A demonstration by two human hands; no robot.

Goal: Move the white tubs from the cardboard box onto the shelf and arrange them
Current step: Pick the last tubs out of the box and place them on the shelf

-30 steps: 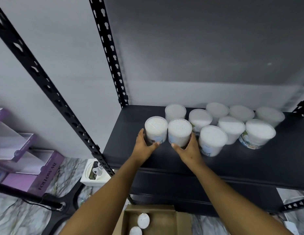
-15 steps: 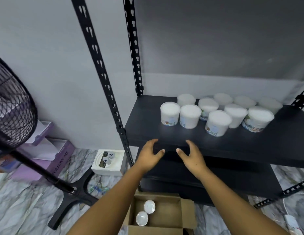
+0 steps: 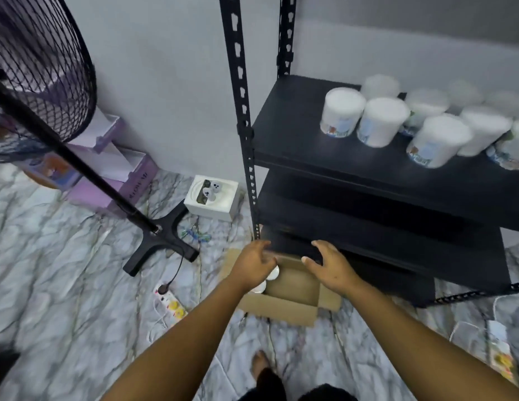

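Observation:
Several white tubs (image 3: 380, 121) stand in two rows on the black shelf (image 3: 287, 134) at the upper right. On the floor below sits the open cardboard box (image 3: 293, 287). Two white tubs (image 3: 273, 274) lie in its left side, mostly hidden under my left hand (image 3: 252, 264). That hand hovers over them with fingers spread and holds nothing. My right hand (image 3: 330, 264) is over the box's right part, also open and empty. I cannot tell whether my left hand touches a tub.
A black standing fan (image 3: 41, 70) with a cross base (image 3: 160, 241) is at the left. A white box (image 3: 212, 196), purple boxes (image 3: 107, 169) and a power strip (image 3: 170, 301) lie on the marble floor. The shelf's upright post (image 3: 241, 111) rises next to the box.
Both hands let go of the two tubs on the shelf, drew back and dropped down to the cardboard box. My view tilted down toward the floor.

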